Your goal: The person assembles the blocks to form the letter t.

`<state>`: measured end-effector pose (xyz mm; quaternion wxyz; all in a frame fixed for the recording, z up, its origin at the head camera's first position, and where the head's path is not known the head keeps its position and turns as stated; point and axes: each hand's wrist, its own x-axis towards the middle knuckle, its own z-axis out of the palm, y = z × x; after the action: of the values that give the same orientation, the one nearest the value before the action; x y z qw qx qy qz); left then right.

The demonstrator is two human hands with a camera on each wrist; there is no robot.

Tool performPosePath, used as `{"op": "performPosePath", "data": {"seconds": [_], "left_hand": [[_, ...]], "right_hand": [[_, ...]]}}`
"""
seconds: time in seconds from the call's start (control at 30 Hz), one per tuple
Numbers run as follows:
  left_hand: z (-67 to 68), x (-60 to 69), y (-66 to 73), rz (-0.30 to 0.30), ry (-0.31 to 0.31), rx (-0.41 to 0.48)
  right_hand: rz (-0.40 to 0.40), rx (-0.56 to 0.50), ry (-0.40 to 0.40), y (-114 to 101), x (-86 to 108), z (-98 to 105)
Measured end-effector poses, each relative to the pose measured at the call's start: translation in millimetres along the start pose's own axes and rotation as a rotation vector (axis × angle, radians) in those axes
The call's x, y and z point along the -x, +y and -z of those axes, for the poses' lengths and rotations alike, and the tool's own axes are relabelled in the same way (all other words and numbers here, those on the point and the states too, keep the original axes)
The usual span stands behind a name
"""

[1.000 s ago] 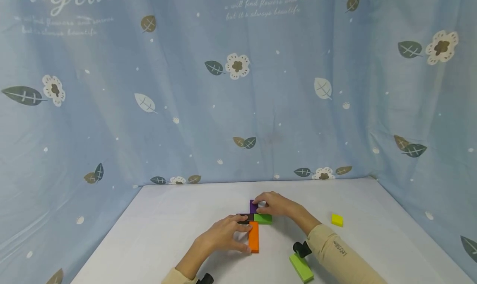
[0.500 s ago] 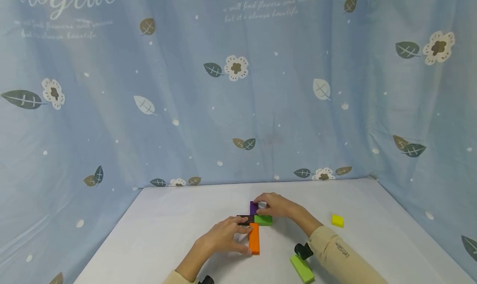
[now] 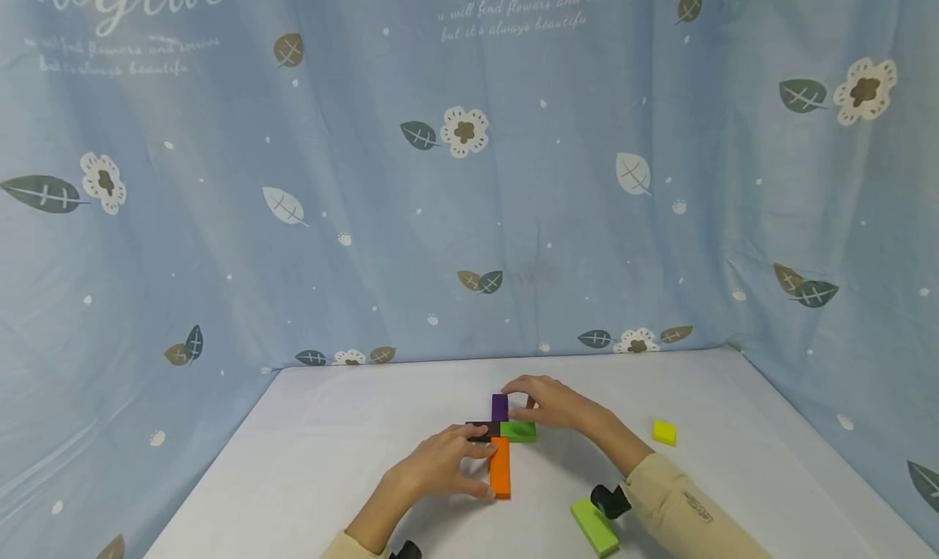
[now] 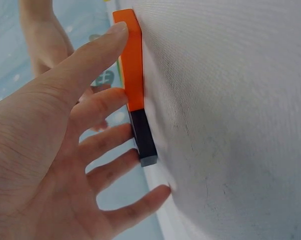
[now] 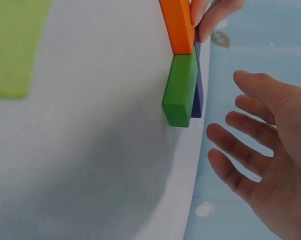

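Four coloured blocks meet in a pinwheel on the white table: a purple block (image 3: 500,407) at the back, a black block (image 3: 475,425) to the left, a green block (image 3: 518,433) to the right and an orange block (image 3: 500,471) in front. My left hand (image 3: 438,464) rests against the orange and black blocks, its thumb and fingers fairly straight along their near side in the left wrist view. My right hand (image 3: 553,402) hovers beside the purple block, above the green one. In the right wrist view its fingers are spread, loosely bent, and hold nothing.
A lime green block (image 3: 595,526) lies under the right wrist's black camera (image 3: 611,502). Farther right is a small yellow block (image 3: 663,433). The white table (image 3: 352,404) ends at a blue printed curtain (image 3: 381,217) at the back and sides.
My right hand has let go of the purple block and drawn slightly to the right, with its forearm. The left hand and the blocks have stayed in place.
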<state>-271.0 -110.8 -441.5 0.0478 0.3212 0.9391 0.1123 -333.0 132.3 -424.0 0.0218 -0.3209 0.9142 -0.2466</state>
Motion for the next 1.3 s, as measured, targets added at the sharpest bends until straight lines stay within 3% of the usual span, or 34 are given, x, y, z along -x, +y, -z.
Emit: {"op": "performPosePath", "data": {"seconds": [0.37,0.73,1.0,1.3], "left_hand": [[0.8,-1.6,0.9,0.004,-0.008,-0.008],[0.6,-0.5,1.4,-0.003,-0.001,-0.007],[1.5,0.9,3.2,0.011,-0.014,0.008],[1.5,1.2,2.9,0.010,-0.016,0.001]], "right_hand": [[0.030,0.105,0.077,-8.8,26.1,11.1],[0.070,0.122,0.079,-14.7,49.0,18.4],[0.021,0.132,0.056,-15.1,66.9,19.7],[0.024,0.150,0.039,-12.1,86.0,20.2]]}}
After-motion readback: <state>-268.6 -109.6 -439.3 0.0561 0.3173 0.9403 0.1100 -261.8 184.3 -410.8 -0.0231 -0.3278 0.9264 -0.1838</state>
